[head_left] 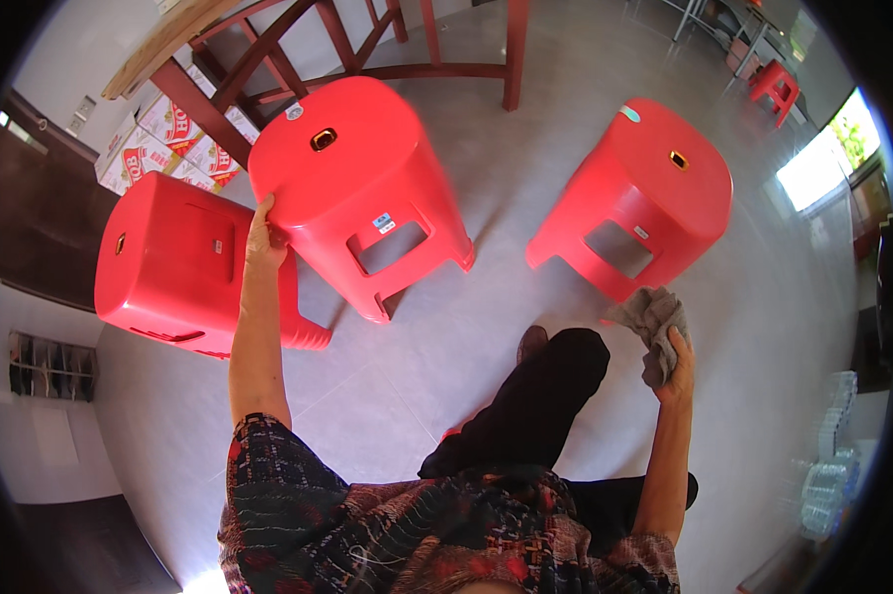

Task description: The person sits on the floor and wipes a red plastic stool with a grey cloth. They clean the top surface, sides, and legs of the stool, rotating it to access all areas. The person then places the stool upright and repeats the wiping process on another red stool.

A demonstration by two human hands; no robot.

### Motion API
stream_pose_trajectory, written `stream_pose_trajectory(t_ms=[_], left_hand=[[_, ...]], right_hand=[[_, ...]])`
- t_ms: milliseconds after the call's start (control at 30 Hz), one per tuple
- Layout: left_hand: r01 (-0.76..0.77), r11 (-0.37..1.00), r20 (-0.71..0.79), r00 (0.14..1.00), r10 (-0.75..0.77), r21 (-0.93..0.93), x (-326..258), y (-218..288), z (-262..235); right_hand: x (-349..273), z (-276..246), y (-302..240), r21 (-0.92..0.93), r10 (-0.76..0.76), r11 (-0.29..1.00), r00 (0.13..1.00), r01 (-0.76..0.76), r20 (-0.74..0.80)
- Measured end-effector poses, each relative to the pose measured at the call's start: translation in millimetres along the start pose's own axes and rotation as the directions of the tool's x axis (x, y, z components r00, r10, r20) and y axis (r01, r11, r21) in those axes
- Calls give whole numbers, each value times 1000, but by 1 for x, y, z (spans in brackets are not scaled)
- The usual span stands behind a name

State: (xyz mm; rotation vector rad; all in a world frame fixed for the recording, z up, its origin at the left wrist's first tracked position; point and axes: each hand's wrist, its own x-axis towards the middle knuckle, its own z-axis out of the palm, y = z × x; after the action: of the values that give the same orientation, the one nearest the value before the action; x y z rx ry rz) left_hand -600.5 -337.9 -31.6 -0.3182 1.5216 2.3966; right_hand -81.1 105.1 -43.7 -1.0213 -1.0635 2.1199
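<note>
My left hand [266, 236] grips the near left edge of a red plastic stool [367, 148], which stands upright on its legs and has a small gold-rimmed hole in its seat. Bunched in my right hand [679, 368] is a grey cloth [654, 325], raised in front of the near side of another red stool [654, 168], which also stands upright. To the left of the gripped stool, a third red stool [174, 257] appears tilted, its seat facing left. The fingers of my left hand are partly hidden by the stool's edge.
A dark red wooden frame with a light wooden top [174, 45] stands behind the stools. Printed cartons [174, 129] are stacked beside it. A small red stool [776, 87] sits at the far right. Clear, wrapped bottles [828, 485] stand at the right, on the grey floor [525, 287].
</note>
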Motion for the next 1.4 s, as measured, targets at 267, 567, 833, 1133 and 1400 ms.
stream_pose_trajectory(t_ms=[267, 567, 833, 1133, 1400], left_hand=[[6, 988, -140, 990, 15, 152, 11, -10, -18], [-879, -106, 521, 175, 836, 465, -136, -27, 195], [-404, 774, 645, 764, -7, 487, -70, -178, 346], [36, 782, 576, 655, -489, 622, -42, -252, 462], [128, 792, 611, 568, -552, 597, -14, -271, 483]], right_hand=[[17, -31, 0, 161, -133, 977, 989, 141, -60], [29, -35, -50, 395, -201, 888, 971, 235, -128], [113, -36, -87, 445, -243, 855, 964, 266, -109], [202, -37, -104, 178, -200, 960, 974, 217, -109], [210, -19, -130, -91, -142, 988, 970, 126, -196]])
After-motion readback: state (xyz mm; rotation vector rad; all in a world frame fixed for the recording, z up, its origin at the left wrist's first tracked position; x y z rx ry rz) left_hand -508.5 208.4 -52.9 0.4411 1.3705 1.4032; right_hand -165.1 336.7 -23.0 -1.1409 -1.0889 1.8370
